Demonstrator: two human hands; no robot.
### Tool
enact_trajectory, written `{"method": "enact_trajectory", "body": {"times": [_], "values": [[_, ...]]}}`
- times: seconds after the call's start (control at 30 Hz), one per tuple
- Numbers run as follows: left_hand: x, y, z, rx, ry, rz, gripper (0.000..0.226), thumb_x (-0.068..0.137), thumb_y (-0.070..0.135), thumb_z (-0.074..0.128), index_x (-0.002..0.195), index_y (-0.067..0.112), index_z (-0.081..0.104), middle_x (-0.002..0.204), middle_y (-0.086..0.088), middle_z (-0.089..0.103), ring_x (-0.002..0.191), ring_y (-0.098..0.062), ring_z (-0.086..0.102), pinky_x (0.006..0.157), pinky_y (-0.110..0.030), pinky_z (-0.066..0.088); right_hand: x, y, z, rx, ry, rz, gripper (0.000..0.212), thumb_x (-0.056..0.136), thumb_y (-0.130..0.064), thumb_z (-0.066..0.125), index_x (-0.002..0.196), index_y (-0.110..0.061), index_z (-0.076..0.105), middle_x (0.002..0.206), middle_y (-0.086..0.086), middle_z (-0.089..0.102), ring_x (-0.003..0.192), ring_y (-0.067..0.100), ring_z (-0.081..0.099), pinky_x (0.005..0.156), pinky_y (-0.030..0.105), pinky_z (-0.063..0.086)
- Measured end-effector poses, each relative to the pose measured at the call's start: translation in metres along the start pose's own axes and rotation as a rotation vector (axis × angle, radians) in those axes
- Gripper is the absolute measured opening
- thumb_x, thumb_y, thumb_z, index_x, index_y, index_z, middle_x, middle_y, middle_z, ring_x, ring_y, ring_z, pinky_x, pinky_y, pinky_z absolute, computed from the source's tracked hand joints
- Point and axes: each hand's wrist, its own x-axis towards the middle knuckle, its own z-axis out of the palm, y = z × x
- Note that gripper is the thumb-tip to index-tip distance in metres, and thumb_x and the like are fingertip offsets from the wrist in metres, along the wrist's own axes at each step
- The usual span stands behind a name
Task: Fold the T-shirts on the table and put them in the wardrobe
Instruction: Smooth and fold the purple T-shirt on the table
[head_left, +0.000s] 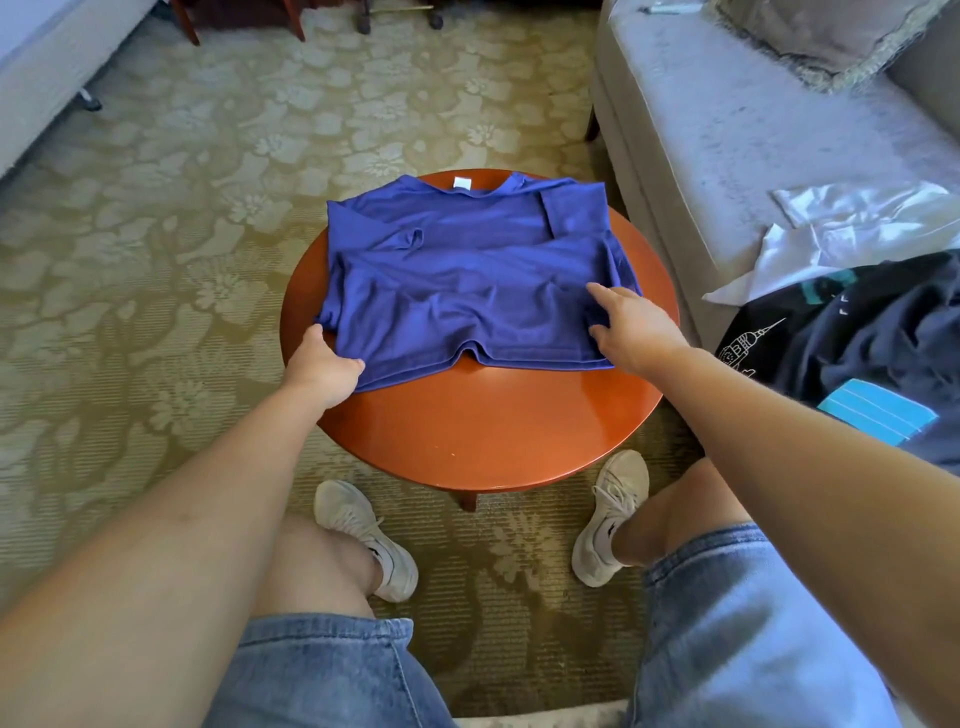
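Note:
A blue T-shirt (467, 275) lies partly folded on a round reddish wooden table (483, 426), collar at the far side, sleeves turned inward. My left hand (324, 369) grips the shirt's near left hem corner. My right hand (631, 330) rests on the near right edge of the shirt, index finger stretched out, thumb under the cloth edge. A dark printed T-shirt (872, 338) and a white garment (841, 228) lie in a heap on the sofa at the right. No wardrobe is in view.
A grey sofa (727, 130) with a cushion (826, 36) stands right of the table. A light blue lined pad (878, 410) lies on the dark shirt. Patterned carpet (182, 234) surrounds the table. Chair legs stand at the far top; a bed edge (47, 78) is at top left.

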Motion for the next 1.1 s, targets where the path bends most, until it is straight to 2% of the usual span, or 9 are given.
{"method": "enact_trajectory", "body": {"times": [0.13,0.23,0.33,0.47,0.57,0.63,0.7,0.87,1.1], "values": [[0.004,0.001,0.0,0.004,-0.004,0.002,0.074,0.096,0.024,0.059,0.155,0.014,0.016,0.154,-0.012,0.033,0.136,-0.036,0.039,0.107,-0.039,0.035,0.001,-0.003,-0.003,0.029,0.101,0.068,0.036,0.097,-0.039,0.051,0.115,-0.012,0.065,0.116,0.013,0.057,0.108,0.035,0.055,0.087,0.04,0.046],[0.001,-0.001,0.0,-0.015,0.006,0.001,0.074,0.096,0.024,0.059,0.155,0.015,0.016,0.153,-0.012,0.035,0.135,-0.036,0.04,0.106,-0.04,0.036,-0.005,0.004,-0.007,0.129,0.19,0.195,0.035,0.092,-0.038,0.059,0.074,-0.009,0.063,0.084,0.01,0.062,0.09,0.031,0.059,0.071,0.033,0.042],[-0.007,-0.009,0.0,-0.07,0.051,0.023,0.075,0.094,0.023,0.061,0.155,0.018,0.017,0.145,-0.012,0.047,0.13,-0.035,0.046,0.105,-0.042,0.037,-0.015,0.019,-0.008,0.348,0.289,0.353,0.011,0.084,-0.009,0.057,0.091,-0.012,0.065,0.107,0.015,0.063,0.099,0.033,0.059,0.085,0.033,0.046],[-0.023,-0.021,-0.006,-0.171,0.079,0.07,0.073,0.093,0.016,0.061,0.153,0.025,0.021,0.114,-0.007,0.061,0.105,-0.028,0.059,0.101,-0.042,0.045,-0.029,0.039,-0.011,0.422,0.157,0.496,0.047,0.085,-0.003,0.054,0.131,-0.006,0.052,0.133,0.019,0.051,0.11,0.034,0.058,0.098,0.034,0.045],[-0.037,-0.021,-0.021,-0.24,0.031,0.095,0.052,0.095,0.009,0.058,0.141,0.023,0.04,0.098,-0.008,0.061,0.083,-0.028,0.066,0.075,-0.037,0.057,-0.044,0.038,-0.023,0.491,-0.006,0.524,0.038,0.087,0.002,0.054,0.125,0.0,0.054,0.101,0.018,0.06,0.083,0.032,0.061,0.08,0.04,0.054],[-0.05,-0.015,-0.034,-0.261,0.045,0.143,0.028,0.096,0.005,0.055,0.121,0.017,0.055,0.099,-0.012,0.058,0.07,-0.025,0.065,0.051,-0.021,0.05,-0.057,0.032,-0.036,0.553,0.011,0.502,0.033,0.089,0.005,0.048,0.12,-0.002,0.054,0.083,0.015,0.056,0.06,0.027,0.055,0.058,0.034,0.054],[-0.062,-0.01,-0.046,-0.287,0.053,0.197,0.018,0.096,-0.001,0.052,0.106,0.009,0.063,0.097,-0.015,0.057,0.068,-0.026,0.062,0.042,-0.011,0.044,-0.07,0.024,-0.049,0.627,0.057,0.473,0.027,0.09,0.007,0.04,0.109,-0.008,0.052,0.072,0.015,0.054,0.046,0.023,0.051,0.043,0.027,0.048],[-0.096,0.005,-0.085,-0.402,0.025,0.205,0.024,0.095,-0.001,0.052,0.089,0.016,0.067,0.086,-0.007,0.063,0.055,-0.008,0.061,0.05,-0.011,0.046,-0.103,-0.002,-0.087,0.819,0.208,0.354,0.041,0.085,0.015,0.029,0.068,-0.01,0.058,0.066,0.012,0.053,0.046,0.019,0.049,0.04,0.017,0.046],[-0.152,0.02,-0.134,-0.729,-0.061,0.22,0.023,0.093,-0.002,0.057,0.085,0.018,0.065,0.084,-0.004,0.062,0.073,-0.012,0.058,0.067,-0.018,0.047,-0.152,-0.042,-0.143,1.128,0.28,0.195,0.036,0.092,0.015,0.036,0.072,-0.007,0.057,0.071,0.012,0.056,0.04,0.009,0.057,0.043,0.015,0.049]]}}
